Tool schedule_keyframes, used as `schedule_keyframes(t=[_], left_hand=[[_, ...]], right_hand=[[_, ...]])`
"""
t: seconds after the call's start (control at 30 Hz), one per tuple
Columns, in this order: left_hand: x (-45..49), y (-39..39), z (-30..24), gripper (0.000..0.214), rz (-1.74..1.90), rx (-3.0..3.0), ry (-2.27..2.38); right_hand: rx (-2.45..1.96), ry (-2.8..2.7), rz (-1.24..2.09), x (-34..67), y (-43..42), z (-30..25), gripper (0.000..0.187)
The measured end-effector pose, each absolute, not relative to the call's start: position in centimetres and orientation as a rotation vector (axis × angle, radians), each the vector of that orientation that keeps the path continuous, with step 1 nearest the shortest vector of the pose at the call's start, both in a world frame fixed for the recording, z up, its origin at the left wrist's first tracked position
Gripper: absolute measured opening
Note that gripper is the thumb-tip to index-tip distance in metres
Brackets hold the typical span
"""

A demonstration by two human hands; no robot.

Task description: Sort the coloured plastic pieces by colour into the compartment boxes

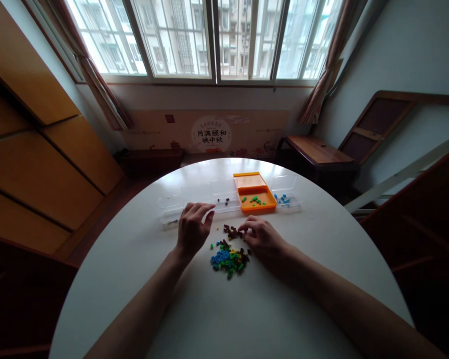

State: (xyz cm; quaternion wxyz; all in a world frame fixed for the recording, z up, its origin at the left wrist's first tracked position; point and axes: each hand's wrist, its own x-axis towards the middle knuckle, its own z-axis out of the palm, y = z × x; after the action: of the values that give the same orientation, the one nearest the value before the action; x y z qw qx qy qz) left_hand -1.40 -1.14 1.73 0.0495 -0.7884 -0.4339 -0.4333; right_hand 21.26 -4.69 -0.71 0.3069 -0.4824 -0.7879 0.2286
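Observation:
My left hand point(194, 227) hovers in front of a clear plastic box point(230, 207) that holds several small brown pieces. Its thumb and fingers are apart, with nothing visible between them. My right hand point(260, 235) rests low over the table, its curled fingertips at a small cluster of brown toy bricks point(232, 232). Whatever its fingers pinch is too small to make out. Closer to me lies a mixed heap of tiny bricks, with blue bricks point(220, 257), green bricks point(230, 273), brown and yellow ones together.
An open orange box point(258, 208) with green bricks stands behind my right hand. To its right is a clear box point(294, 203) with blue bricks; another clear box point(168, 218) sits left. All are on a round white table point(134, 219). A wooden chair point(318, 149) stands beyond.

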Motion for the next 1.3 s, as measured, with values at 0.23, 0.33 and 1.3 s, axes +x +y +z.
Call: schedule_keyframes(t=[0.23, 0.33, 1.3], left_hand=[[-2.0, -3.2, 2.0, 0.012, -1.314, -2.443, -1.387], [-2.5, -4.6, 1.0, 0.012, -1.178, -2.534, -1.389], [-5.4, -5.7, -0.2, 0.013, -1.039, -2.793, -1.234]], right_hand=[[-1.232, -2.128, 0.495, 21.1, -4.9, -1.2, 0.014], [-1.242, -2.102, 0.497, 21.1, -4.8, -1.3, 0.012], [-1.202, -1.946, 0.469, 17.5, 1.4, 1.2, 0.019]])
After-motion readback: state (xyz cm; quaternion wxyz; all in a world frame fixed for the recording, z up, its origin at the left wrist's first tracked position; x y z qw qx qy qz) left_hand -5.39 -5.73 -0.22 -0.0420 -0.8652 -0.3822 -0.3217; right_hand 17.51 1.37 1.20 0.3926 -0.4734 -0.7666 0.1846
